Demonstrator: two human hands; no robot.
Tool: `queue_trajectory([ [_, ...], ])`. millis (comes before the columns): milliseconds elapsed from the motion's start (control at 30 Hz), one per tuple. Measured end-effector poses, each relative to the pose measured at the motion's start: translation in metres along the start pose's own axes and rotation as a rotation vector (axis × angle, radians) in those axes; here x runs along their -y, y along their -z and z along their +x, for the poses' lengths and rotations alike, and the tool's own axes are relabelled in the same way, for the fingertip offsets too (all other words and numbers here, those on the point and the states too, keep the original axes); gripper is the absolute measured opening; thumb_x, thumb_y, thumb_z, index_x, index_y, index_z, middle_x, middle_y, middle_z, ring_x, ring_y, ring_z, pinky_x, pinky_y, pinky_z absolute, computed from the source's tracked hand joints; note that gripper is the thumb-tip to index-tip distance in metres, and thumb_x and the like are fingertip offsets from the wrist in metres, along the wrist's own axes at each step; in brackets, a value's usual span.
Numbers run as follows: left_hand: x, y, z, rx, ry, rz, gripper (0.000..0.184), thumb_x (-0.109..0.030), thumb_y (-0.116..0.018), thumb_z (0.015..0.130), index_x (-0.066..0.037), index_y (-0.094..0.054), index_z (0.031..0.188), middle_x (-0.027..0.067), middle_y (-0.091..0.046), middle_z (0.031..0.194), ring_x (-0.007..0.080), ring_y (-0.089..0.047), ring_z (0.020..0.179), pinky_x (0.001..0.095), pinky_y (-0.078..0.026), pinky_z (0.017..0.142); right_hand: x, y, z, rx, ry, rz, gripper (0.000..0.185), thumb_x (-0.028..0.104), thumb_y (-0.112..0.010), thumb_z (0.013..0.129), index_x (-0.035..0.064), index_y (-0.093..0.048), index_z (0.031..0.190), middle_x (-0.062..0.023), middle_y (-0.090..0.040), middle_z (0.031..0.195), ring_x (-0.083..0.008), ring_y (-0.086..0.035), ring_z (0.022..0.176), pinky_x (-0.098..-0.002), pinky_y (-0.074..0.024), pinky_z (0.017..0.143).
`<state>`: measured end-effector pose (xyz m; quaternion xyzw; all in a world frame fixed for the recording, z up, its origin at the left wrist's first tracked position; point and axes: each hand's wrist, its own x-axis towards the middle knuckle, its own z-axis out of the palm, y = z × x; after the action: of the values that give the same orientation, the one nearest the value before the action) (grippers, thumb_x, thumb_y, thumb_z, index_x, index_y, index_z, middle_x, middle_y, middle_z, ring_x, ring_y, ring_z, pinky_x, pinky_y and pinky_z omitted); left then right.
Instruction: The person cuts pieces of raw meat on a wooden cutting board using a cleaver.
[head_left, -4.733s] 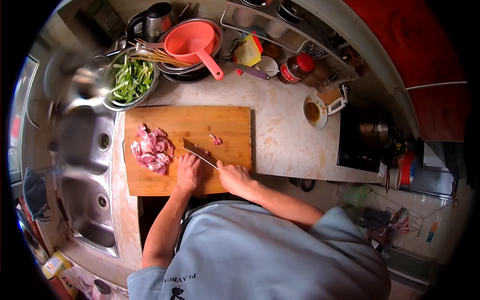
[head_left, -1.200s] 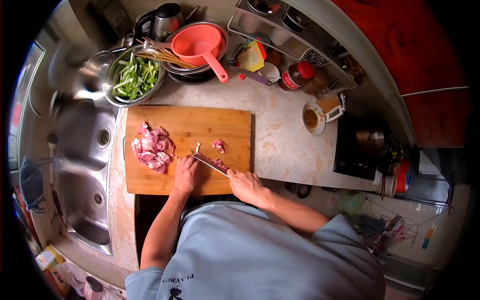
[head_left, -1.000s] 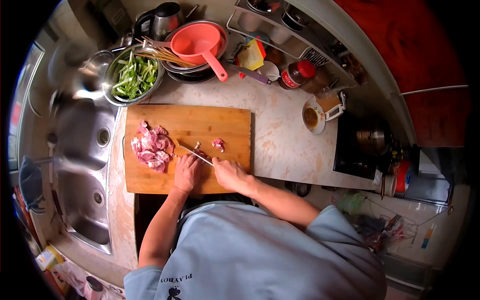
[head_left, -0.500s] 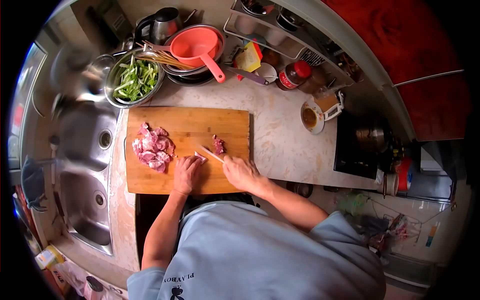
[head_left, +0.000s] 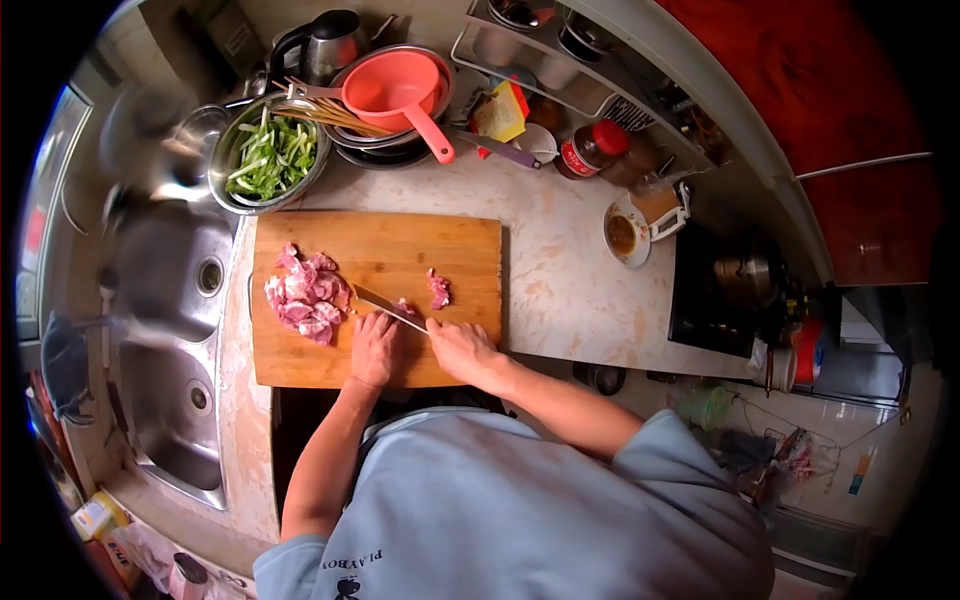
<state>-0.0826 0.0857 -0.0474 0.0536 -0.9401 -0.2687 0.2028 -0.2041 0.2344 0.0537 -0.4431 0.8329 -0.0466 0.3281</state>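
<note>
My right hand point(head_left: 462, 350) is closed round the handle of a kitchen knife point(head_left: 388, 307), whose blade points up and left across the wooden cutting board point(head_left: 470, 250). My left hand point(head_left: 375, 348) rests on the board just below the blade, fingers bent and together; whatever lies under them is hidden. A small piece of raw meat point(head_left: 404, 307) shows at the far side of the blade. Farther right is a little heap of cut meat point(head_left: 439, 289). To the left of the knife tip lies a larger pile of raw meat pieces point(head_left: 305, 297).
Behind the board stand a bowl of cut greens point(head_left: 268, 165), stacked bowls under a pink strainer point(head_left: 390, 85), and a purple-handled knife point(head_left: 510, 152). A red-lidded jar point(head_left: 592, 150) and a saucer of sauce point(head_left: 622, 235) are to the right. A double sink point(head_left: 165, 400) lies left.
The knife and my right hand have shifted left, bringing the blade up beside my left fingers. My left hand has barely moved.
</note>
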Motion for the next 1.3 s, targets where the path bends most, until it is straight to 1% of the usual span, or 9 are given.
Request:
queue_trajectory([
  [167,-0.002,0.003,0.004,-0.057,-0.001,-0.026,0.024,-0.004,-0.069,0.079,-0.008,-0.072,0.102,0.0079,-0.067,0.107,0.0277,-0.062,0.097,0.0389,-0.047,0.080,-0.028,-0.008,0.004,-0.196,-0.146,0.095,0.022,0.010,-0.046,0.092,-0.0025,-0.056,0.107,-0.0239,-0.068,0.088,-0.0456,-0.067,0.084,-0.0563,-0.0520,0.073],
  [367,0.001,0.000,-0.005,-0.062,-0.003,-0.046,0.033,-0.007,-0.063,0.077,-0.007,-0.068,0.109,0.0088,-0.065,0.110,0.0283,-0.059,0.103,0.0406,-0.046,0.085,-0.006,0.015,-0.032,-0.049,0.014,0.021,0.019,0.011,-0.047,0.093,-0.0016,-0.055,0.105,-0.0238,-0.067,0.093,-0.0446,-0.067,0.085,-0.0551,-0.0522,0.073],
  [400,0.002,-0.001,-0.006,-0.063,-0.002,-0.046,0.033,-0.007,-0.063,0.077,-0.007,-0.068,0.109,0.0088,-0.065,0.110,0.0283,-0.059,0.103,0.0406,-0.046,0.085,-0.007,0.009,-0.037,-0.174,0.096,0.010,0.012,0.012,-0.049,0.094,-0.0001,-0.051,0.095,-0.0221,-0.065,0.079,-0.0446,-0.066,0.073,-0.0556,-0.0515,0.064],
  [633,0.001,0.008,-0.005,0.016,0.029,-0.041,0.031,-0.009,-0.058,0.080,-0.005,-0.068,0.109,0.0101,-0.062,0.113,0.0292,-0.056,0.104,0.0408,-0.044,0.090,-0.004,0.000,-0.039,-0.050,-0.018,0.017,0.013,0.011,-0.048,0.094,-0.0010,-0.051,0.096,-0.0237,-0.067,0.078,-0.0438,-0.067,0.073,-0.0550,-0.0530,0.063],
  [700,0.005,-0.003,-0.009,0.002,0.025,-0.042,0.030,-0.009,-0.062,0.074,-0.003,-0.067,0.103,0.0113,-0.064,0.109,0.0310,-0.057,0.100,0.0423,-0.044,0.085,0.001,-0.004,-0.020,0.052,-0.072,0.034,0.024,0.009,-0.047,0.092,-0.0032,-0.055,0.111,-0.0249,-0.069,0.088,-0.0435,-0.069,0.082,-0.0559,-0.0526,0.073],
  [933,0.000,0.004,0.000,-0.066,0.021,-0.077,0.028,-0.003,-0.068,0.077,-0.007,-0.070,0.105,0.0086,-0.066,0.108,0.0297,-0.061,0.099,0.0407,-0.047,0.084,-0.028,-0.002,0.000,-0.251,-0.017,0.169,0.020,0.016,-0.048,0.096,-0.0034,-0.053,0.096,-0.0285,-0.065,0.074,-0.0485,-0.064,0.069,-0.0581,-0.0508,0.062],
  [1100,-0.005,0.003,-0.003,-0.138,0.075,-0.113,0.027,-0.001,-0.071,0.074,-0.006,-0.070,0.100,0.0108,-0.066,0.106,0.0314,-0.061,0.097,0.0409,-0.048,0.082,-0.009,0.004,-0.029,-0.163,0.005,0.082,0.013,0.011,-0.049,0.093,-0.0018,-0.052,0.095,-0.0265,-0.066,0.075,-0.0469,-0.066,0.070,-0.0567,-0.0516,0.063],
  [1167,-0.005,0.004,-0.002,-0.134,0.049,-0.079,0.029,-0.004,-0.070,0.072,-0.006,-0.068,0.101,0.0086,-0.065,0.105,0.0294,-0.060,0.096,0.0415,-0.046,0.081,-0.001,0.009,-0.037,-0.029,0.015,0.016,0.023,0.009,-0.049,0.091,-0.0044,-0.054,0.109,-0.0238,-0.068,0.086,-0.0447,-0.068,0.081,-0.0553,-0.0531,0.071],
  [1300,0.002,0.002,-0.009,0.025,0.032,-0.007,0.026,-0.006,-0.068,0.074,-0.006,-0.068,0.100,0.0087,-0.064,0.102,0.0294,-0.058,0.095,0.0421,-0.045,0.084,0.002,0.009,-0.045,0.055,-0.049,0.045,0.022,0.006,-0.048,0.090,-0.0043,-0.054,0.108,-0.0245,-0.068,0.087,-0.0449,-0.068,0.082,-0.0548,-0.0530,0.073],
])
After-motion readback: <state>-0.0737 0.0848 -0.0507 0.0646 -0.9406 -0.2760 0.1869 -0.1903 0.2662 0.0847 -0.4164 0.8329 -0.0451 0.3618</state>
